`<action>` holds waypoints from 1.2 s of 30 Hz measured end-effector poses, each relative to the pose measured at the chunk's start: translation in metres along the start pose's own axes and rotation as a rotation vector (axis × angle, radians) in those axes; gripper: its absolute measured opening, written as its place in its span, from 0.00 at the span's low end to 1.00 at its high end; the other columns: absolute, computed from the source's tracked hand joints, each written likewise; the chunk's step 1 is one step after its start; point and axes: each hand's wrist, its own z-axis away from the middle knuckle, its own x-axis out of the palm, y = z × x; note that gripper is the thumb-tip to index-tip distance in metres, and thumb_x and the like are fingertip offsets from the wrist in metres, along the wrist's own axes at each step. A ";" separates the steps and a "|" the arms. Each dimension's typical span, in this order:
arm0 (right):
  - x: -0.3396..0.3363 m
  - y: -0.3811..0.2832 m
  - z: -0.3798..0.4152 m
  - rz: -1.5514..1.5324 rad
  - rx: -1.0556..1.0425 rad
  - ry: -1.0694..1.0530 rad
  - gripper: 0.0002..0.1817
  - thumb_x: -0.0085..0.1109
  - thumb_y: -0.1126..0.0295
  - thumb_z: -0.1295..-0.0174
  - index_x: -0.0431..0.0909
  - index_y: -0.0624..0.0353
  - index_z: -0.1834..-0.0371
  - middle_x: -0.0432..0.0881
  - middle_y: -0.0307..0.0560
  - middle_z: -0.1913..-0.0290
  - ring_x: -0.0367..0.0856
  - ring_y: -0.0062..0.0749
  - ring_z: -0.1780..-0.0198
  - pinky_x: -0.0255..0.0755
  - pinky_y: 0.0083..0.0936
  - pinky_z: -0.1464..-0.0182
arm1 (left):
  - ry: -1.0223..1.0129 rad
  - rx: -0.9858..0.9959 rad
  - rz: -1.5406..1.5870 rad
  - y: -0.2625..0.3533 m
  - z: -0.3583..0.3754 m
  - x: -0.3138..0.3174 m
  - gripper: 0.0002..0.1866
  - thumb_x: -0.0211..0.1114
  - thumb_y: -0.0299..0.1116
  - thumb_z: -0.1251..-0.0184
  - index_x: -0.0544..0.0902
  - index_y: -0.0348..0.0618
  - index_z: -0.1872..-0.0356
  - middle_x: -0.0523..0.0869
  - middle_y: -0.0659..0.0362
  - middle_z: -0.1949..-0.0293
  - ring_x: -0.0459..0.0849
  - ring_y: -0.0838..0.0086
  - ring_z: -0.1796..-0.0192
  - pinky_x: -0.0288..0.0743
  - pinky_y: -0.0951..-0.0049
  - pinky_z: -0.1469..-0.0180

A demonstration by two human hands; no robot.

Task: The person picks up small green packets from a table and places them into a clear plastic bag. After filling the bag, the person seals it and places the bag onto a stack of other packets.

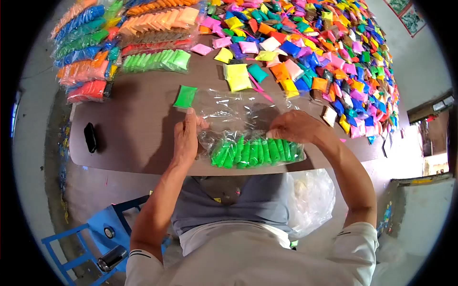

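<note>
In front of me at the table's near edge lies a clear plastic bag (224, 102) with a row of green packets (253, 152) standing side by side in it. My left hand (187, 136) is closed on the bag's left edge, thumb pointing up. Just past that thumb a single green packet (185, 97) lies flat on the table. My right hand (296, 126) pinches the bag's film above the right part of the row, its fingers curled and partly hidden. The bag's upper part is spread out and wrinkled beyond the row.
A large heap of loose coloured packets (310, 52) covers the table's back and right. Filled bags of sorted packets (157, 28) are stacked at the back left. A black object (89, 137) lies on the left. A blue stool (107, 229) stands below left; clear plastic (312, 200) hangs below the front edge.
</note>
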 end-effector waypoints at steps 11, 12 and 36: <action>0.001 -0.071 -0.030 -0.370 -0.281 0.078 0.43 0.75 0.42 0.54 0.77 0.64 0.42 0.83 0.53 0.57 0.79 0.34 0.59 0.71 0.33 0.56 | 0.035 -0.008 0.009 -0.021 -0.004 -0.006 0.31 0.49 0.54 0.24 0.83 0.34 0.74 0.85 0.55 0.73 0.81 0.73 0.65 0.73 0.69 0.57; -0.003 -0.083 -0.033 -0.359 -0.229 0.053 0.37 0.76 0.48 0.52 0.78 0.63 0.45 0.83 0.51 0.60 0.78 0.33 0.60 0.70 0.32 0.57 | 0.028 -0.029 0.019 -0.019 -0.003 -0.008 0.31 0.50 0.53 0.24 0.82 0.34 0.74 0.85 0.55 0.73 0.82 0.74 0.65 0.74 0.69 0.57; 0.045 -0.092 -0.081 -0.908 -0.137 -0.087 0.10 0.71 0.75 0.47 0.82 0.63 0.63 0.82 0.36 0.65 0.76 0.18 0.61 0.71 0.20 0.56 | -0.016 -0.152 0.226 -0.022 -0.014 -0.020 0.26 0.53 0.49 0.24 0.79 0.37 0.77 0.84 0.58 0.71 0.78 0.75 0.65 0.71 0.70 0.57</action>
